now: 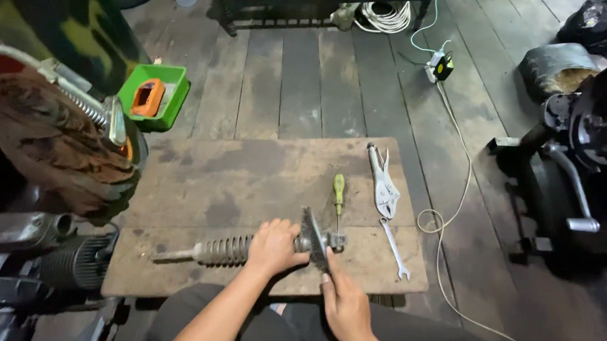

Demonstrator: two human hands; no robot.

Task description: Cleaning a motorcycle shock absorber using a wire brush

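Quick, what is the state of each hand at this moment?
Left hand: closed around the coil spring part lying on the board.
Right hand: fingers pinch the toothed disc at the part's end.

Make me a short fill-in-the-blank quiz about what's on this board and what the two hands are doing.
1. The left hand grips the coiled ____ of the shock absorber.
2. The screwdriver has a ____ handle.
3. The locking pliers lie to the ____ of the screwdriver.
4. The right hand touches a toothed ____.

Missing words: spring; yellow-green; right; disc
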